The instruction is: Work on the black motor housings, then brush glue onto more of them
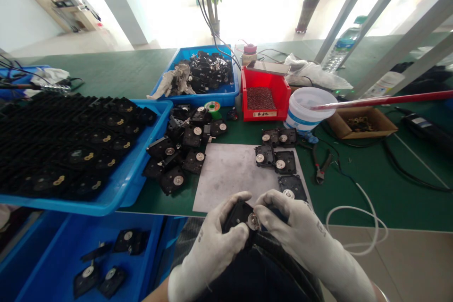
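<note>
A black square mechanism with a silver disc [238,214] is held over my lap, at the table's front edge. My left hand [221,238], in a white glove, wraps round its left side with the thumb along the near edge. My right hand [288,222], gloved too, pinches at the silver disc on the right corner; whether a small part is between those fingertips is hidden. Beyond my hands lies a pale grey sheet [233,170]. Similar black mechanisms [285,163] lie along its right side, and a loose pile of them [193,137] is at its left.
A blue tray [138,188] of stacked black parts stands left, another blue tray [231,99] behind. A red bin [265,114] of small brown pieces adjoins a white bucket [311,111]. Pliers [320,170] and a white cable [375,226] lie right. A lower blue bin [148,245] holds several mechanisms.
</note>
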`<state>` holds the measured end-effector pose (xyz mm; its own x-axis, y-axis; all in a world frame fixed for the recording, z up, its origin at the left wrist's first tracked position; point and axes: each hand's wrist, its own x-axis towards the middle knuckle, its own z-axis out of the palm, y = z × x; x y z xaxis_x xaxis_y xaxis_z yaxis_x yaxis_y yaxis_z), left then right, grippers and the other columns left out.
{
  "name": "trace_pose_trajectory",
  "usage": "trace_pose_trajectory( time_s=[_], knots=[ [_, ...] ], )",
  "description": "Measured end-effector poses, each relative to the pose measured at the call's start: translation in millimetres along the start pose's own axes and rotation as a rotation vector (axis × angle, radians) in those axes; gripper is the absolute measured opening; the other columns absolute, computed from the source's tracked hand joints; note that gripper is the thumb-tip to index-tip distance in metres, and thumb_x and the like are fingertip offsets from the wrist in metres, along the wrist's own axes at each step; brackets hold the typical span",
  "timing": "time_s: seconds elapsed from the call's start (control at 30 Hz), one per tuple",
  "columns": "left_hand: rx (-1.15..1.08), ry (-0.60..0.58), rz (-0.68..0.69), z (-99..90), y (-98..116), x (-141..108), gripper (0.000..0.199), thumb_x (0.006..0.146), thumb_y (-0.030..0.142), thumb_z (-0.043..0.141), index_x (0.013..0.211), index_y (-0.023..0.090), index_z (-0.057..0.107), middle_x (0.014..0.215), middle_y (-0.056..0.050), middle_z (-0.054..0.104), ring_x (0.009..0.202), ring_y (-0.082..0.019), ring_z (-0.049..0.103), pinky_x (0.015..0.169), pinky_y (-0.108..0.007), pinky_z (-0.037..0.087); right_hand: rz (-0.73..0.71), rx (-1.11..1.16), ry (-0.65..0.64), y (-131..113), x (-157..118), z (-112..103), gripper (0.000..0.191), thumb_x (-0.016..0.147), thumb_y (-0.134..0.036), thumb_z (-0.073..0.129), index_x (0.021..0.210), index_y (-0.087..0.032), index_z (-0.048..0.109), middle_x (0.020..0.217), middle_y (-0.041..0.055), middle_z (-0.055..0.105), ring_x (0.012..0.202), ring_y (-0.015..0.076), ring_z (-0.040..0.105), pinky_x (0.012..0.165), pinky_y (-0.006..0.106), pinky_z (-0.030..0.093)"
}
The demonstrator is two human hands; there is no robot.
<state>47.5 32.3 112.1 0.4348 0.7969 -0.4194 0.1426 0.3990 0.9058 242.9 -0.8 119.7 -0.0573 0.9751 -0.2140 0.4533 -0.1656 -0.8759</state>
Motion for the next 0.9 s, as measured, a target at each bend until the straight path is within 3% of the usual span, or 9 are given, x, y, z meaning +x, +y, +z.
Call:
trace_pose_trajectory(
  time_s=[0.37, 0.53, 0.9],
  knots=[
    [-0.02, -0.01, 0.006, 0.1, -2.4, -0.4, 0.066, 0.076, 0.037, 0.071, 0.138, 0.015, 0.064, 0.131, -0.011, 0.075, 0.119, -0.033, 0.069, 0.097, -0.036, 0.057, -0.007, 0.064, -0.002, 6.0, -1.3, 4.9, 0.025, 0.105, -0.04, 0.052, 0.092, -0.025, 0.066, 0.085, -0.0018, 0.074, 0.079, 0.0151, 0.069, 0.073, 0.025, 0.049],
    [-0.022, -0.009, 0.034, -1.9, -7.0, 0.6, 0.063, 0.078, 0.037, 0.071, 0.137, 0.015, 0.064, 0.134, -0.011, 0.074, 0.125, -0.033, 0.066, 0.104, -0.038, 0.054, 0.002, 0.064, -0.005, 4.3, -1.6, 4.9, 0.025, 0.105, -0.039, 0.052, 0.091, -0.025, 0.066, 0.083, -0.0019, 0.074, 0.077, 0.0152, 0.068, 0.071, 0.025, 0.049],
    [-0.013, -0.015, 0.029, -3.5, -8.9, -0.1, 0.063, 0.08, 0.038, 0.072, 0.138, 0.015, 0.063, 0.129, -0.011, 0.076, 0.117, -0.033, 0.069, 0.094, -0.035, 0.057, 0.015, 0.067, -0.007, 4.1, -2.0, 6.0, 0.023, 0.105, -0.038, 0.052, 0.093, -0.025, 0.067, 0.085, -0.0028, 0.075, 0.078, 0.0144, 0.07, 0.071, 0.025, 0.049]
  ],
)
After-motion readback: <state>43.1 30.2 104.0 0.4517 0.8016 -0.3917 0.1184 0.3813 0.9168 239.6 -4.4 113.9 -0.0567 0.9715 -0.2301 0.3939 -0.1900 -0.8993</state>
